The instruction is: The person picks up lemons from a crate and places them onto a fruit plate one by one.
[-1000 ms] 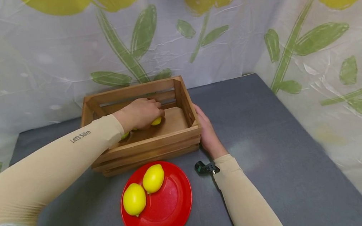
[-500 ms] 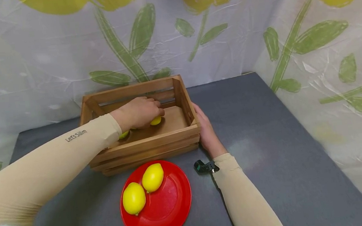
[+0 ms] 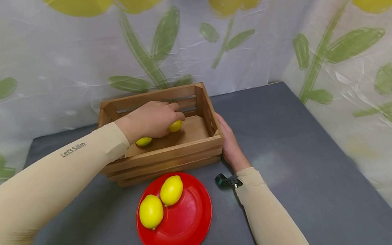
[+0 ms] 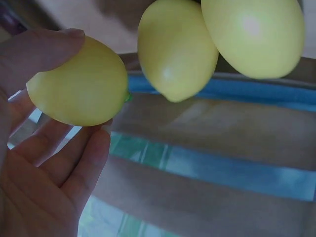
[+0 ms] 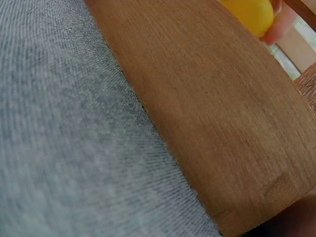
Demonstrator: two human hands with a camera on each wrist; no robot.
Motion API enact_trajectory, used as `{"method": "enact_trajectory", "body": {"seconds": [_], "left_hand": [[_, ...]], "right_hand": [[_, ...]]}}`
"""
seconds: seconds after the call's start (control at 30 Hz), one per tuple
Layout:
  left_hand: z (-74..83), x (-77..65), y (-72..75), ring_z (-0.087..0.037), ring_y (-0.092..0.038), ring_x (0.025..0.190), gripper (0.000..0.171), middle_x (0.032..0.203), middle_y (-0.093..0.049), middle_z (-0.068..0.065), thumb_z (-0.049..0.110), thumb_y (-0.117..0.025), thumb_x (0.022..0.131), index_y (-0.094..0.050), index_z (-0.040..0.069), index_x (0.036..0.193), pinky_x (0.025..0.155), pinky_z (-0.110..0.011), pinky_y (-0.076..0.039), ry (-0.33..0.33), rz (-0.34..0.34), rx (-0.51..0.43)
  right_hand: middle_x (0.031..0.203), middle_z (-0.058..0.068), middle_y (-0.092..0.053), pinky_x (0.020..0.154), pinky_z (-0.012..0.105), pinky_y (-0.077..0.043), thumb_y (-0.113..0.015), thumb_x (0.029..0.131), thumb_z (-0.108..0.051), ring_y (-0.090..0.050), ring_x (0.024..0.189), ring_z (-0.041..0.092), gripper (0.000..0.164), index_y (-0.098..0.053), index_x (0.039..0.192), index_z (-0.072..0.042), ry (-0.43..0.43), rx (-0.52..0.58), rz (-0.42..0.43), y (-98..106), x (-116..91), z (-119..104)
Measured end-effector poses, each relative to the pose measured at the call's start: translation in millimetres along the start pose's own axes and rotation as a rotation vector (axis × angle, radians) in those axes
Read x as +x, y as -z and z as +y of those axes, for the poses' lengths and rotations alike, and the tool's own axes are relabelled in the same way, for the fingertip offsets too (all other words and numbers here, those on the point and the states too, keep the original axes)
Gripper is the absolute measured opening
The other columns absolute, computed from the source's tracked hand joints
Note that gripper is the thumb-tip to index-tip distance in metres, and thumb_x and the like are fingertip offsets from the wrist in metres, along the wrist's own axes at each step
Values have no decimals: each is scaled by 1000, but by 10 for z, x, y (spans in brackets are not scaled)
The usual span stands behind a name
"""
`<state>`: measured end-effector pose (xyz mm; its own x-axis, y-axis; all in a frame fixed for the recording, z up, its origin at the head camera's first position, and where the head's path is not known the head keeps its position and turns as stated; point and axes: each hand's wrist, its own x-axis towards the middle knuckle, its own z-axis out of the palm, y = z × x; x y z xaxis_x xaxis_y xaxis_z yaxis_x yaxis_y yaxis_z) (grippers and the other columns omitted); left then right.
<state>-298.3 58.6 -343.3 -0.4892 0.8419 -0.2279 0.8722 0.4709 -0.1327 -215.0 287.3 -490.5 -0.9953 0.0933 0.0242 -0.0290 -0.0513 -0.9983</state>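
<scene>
In the head view my left hand (image 3: 153, 119) reaches into a wooden slatted crate (image 3: 165, 154) and holds a lemon (image 3: 175, 126) between thumb and fingers. The left wrist view shows this lemon (image 4: 81, 86) close up, with two more lemons beside it, one in the middle (image 4: 175, 49) and one at the top right (image 4: 256, 34). Another lemon (image 3: 143, 142) shows under my left wrist in the head view. My right hand (image 3: 230, 141) rests along the crate's right outer side. Its fingertips are partly hidden by the crate.
A red plate (image 3: 191, 232) stands on the grey table (image 3: 290, 161) in front of the crate, with two lemons (image 3: 161, 202) on its left part. A flower-patterned sheet (image 3: 81, 51) hangs behind the crate and along the table's right side.
My left hand has risen slightly inside the crate with the lemon, uncovering more of the lemon under the wrist. The right hand stays against the crate. The head view has shifted slightly.
</scene>
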Motion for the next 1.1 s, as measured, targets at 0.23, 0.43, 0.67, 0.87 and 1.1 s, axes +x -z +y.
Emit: {"method": "enact_trajectory", "body": {"seconds": [0.23,0.43,0.67,0.87,1.1], "left_hand": [[27,-207,126,-35,-70,108,51,129,-68,-13,15,-82,92,-69,16,141,102,-50,-59,19,25,15],[68,-369,220,-35,-68,114,54,133,-66,-13,21,-85,92,-68,17,142,109,-51,-56,34,48,27],[107,-575,289,-36,-67,117,54,133,-66,-12,21,-85,91,-67,18,142,111,-52,-55,44,91,3],[179,-768,368,-36,-68,117,55,130,-67,-12,19,-87,88,-69,18,140,113,-53,-52,41,156,-14],[356,-941,487,-33,-67,116,56,131,-68,-10,25,-92,87,-71,19,138,111,-51,-53,6,195,-22]], "right_hand": [[173,3,-38,133,57,-26,-34,116,-45,-34,161,26,54,-42,166,-26,-2,-1,-13,-13,-14,10],[175,4,-35,134,57,-23,-33,117,-42,-31,163,27,55,-40,168,-22,-17,19,-3,-20,-6,-12],[176,4,-34,134,55,-23,-32,117,-41,-30,163,26,55,-39,168,-21,-6,6,-5,-27,-9,-8],[175,5,-35,134,56,-24,-31,118,-42,-31,162,27,55,-39,168,-21,12,-1,-4,-14,-1,7],[176,5,-34,134,56,-22,-31,118,-40,-30,163,27,55,-38,169,-21,11,10,-13,-27,-8,-12]]}}
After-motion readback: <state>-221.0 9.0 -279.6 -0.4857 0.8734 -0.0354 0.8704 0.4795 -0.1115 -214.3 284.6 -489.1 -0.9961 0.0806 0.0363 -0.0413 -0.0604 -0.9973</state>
